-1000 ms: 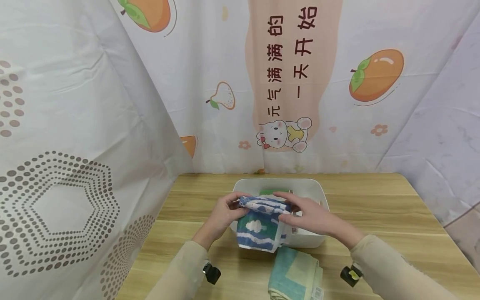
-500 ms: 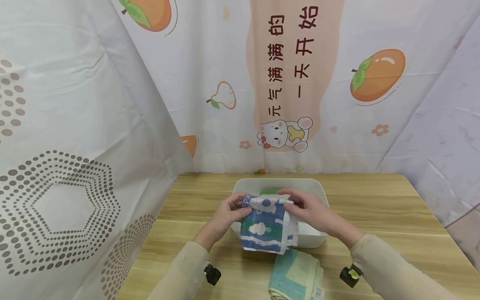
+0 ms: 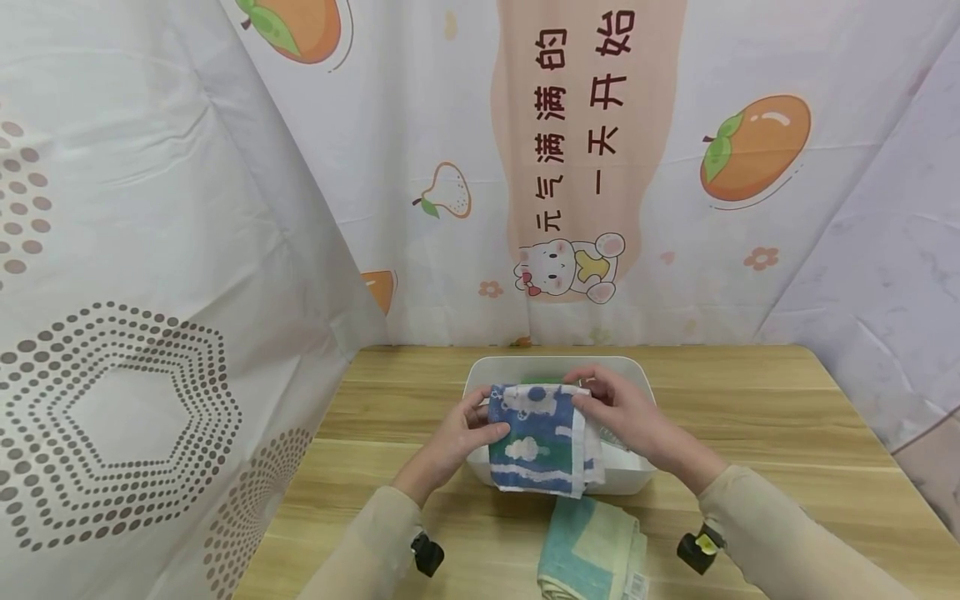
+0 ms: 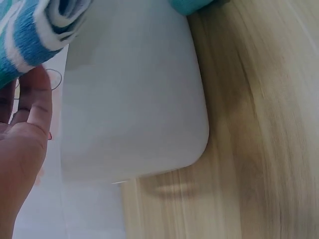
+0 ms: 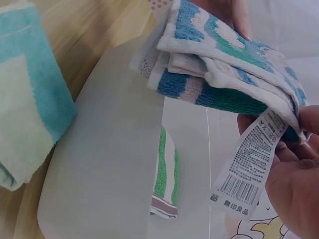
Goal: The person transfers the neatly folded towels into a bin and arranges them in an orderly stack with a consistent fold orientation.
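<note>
A folded blue, green and white patterned towel [image 3: 534, 446] hangs upright above the near side of a white bin [image 3: 626, 482]. At its left edge, my left hand [image 3: 454, 435] pinches it, thumb in front. My right hand [image 3: 628, 414] grips the upper right corner between thumb and fingers. In the right wrist view, the towel's stacked layers [image 5: 214, 97] show, and a printed paper tag [image 5: 249, 159] dangles from its corner. Inside the bin lies a green-and-white striped cloth [image 5: 167, 174], mostly hidden by the wall.
On the wooden table [image 3: 727, 433], a folded teal and cream towel [image 3: 588, 550] lies in front of the bin, close to its wall. A printed curtain [image 3: 442, 100] hangs behind the table, and another [image 3: 150, 250] borders the left side.
The towel has turned from tipped, with its top folds showing, to a flatter face towards me. It has shifted slightly right, and my right hand has moved slightly up and right.
</note>
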Demonstrator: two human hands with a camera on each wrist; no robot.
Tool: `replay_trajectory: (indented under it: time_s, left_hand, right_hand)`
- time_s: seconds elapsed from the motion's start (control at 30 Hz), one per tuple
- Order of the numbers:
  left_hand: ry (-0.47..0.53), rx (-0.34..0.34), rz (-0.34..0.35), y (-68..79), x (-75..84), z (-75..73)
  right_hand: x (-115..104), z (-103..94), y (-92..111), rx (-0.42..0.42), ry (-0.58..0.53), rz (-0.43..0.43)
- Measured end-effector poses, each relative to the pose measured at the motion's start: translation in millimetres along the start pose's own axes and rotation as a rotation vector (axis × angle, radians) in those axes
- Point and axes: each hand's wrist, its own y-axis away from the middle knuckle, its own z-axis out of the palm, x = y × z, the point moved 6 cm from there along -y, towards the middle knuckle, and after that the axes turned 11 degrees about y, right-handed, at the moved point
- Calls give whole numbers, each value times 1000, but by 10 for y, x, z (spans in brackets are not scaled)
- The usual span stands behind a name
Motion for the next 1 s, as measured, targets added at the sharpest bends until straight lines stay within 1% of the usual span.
replay_trajectory:
  time_s: [0.13,0.33,0.53,0.77,0.9,1.0]
  left_hand:
    - [27,9,-15,5,-12,29]
    - [69,29,-6,9,2,56]
    - [84,25,27,12,35,85]
    - [104,-22,88,25,75,151]
    - [83,-33,110,29,78,174]
    - [57,-25,119,31,78,186]
  right_hand:
    - [8,-16,6,14,-9,16]
    - [37,-19,9,13,-26,36]
    - [83,-25,7,16,-35,61]
    - [137,-37,-2,21,-45,111]
    - [161,-42,0,25,-58,135]
    - [177,-45,1,33,-71,150]
